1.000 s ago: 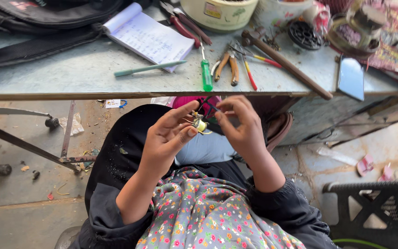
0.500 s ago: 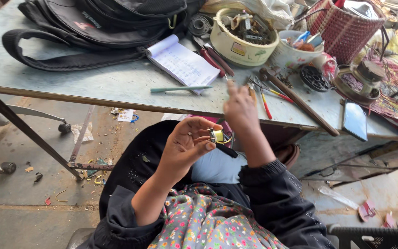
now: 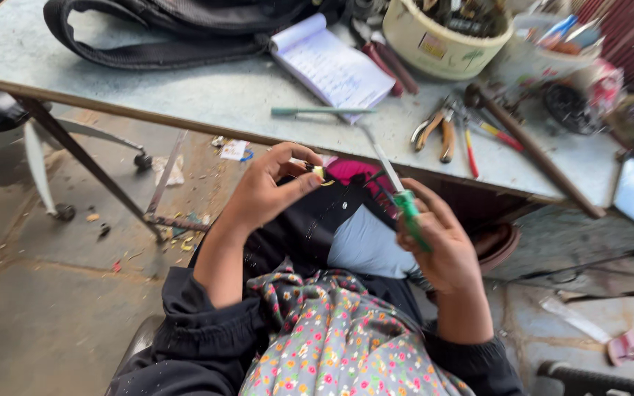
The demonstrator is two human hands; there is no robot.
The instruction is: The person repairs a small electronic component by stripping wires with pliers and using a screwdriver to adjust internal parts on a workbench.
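Between hands (image 3: 434, 246), screwdriver (image 3: 398, 187) tip up-left.

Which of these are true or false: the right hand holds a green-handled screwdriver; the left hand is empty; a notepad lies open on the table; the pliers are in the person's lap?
1. The right hand holds a green-handled screwdriver. True.
2. The left hand is empty. False: its fingertips pinch a small yellowish part.
3. A notepad lies open on the table. True.
4. The pliers are in the lap. False: they lie on the table.
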